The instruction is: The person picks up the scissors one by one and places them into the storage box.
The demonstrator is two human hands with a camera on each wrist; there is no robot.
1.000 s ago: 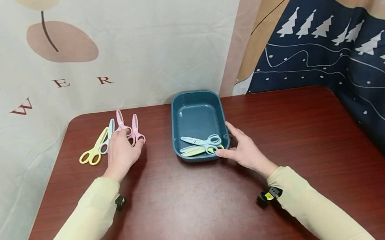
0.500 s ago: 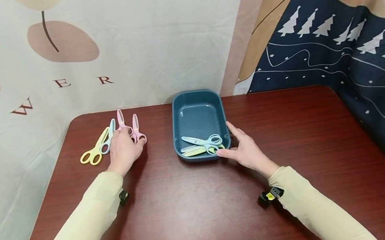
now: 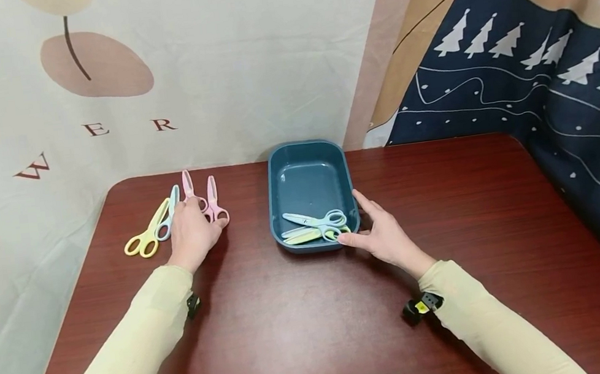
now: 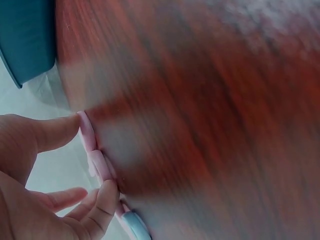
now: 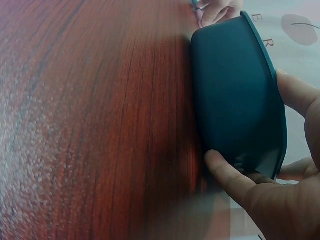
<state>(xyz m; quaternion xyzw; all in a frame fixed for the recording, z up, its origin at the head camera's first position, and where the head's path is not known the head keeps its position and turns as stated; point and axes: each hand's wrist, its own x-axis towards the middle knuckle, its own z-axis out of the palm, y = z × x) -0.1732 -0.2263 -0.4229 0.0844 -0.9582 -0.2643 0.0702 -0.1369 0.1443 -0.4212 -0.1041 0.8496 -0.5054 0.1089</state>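
The fingers of the left hand (image 3: 191, 233) are bent downward, and the handle loops of the right pink scissors (image 3: 212, 191) are pinched between its thumb and fingertips at the table top. By the right hand (image 3: 386, 236), spread between thumb and fingers, the near right corner of the dark-blue bin (image 3: 308, 189) is gripped; the thumb is laid at the near rim and the fingers are set against the right side. Just left of the pinched pair, the left pink scissors (image 3: 187, 184) are partly covered by the left hand. Beyond them, light-blue scissors (image 3: 173, 206) and yellow scissors (image 3: 152, 230) are placed close together, all blades pointed toward the far edge. Inside the bin, at its near end, blue scissors (image 3: 315, 219) are laid over a yellow-green pair (image 3: 305, 236); another pale-blue blade (image 3: 293, 233) is partly seen beneath. Both forearms are covered by pale-yellow sleeves (image 3: 130, 354), and a small black device (image 3: 194, 305) is worn at each wrist. Everything is set on a reddish-brown table (image 3: 294, 329), backed by a pale cloth (image 3: 241, 64) printed with letters and, at the right, by a navy cloth (image 3: 490, 97) with white trees.
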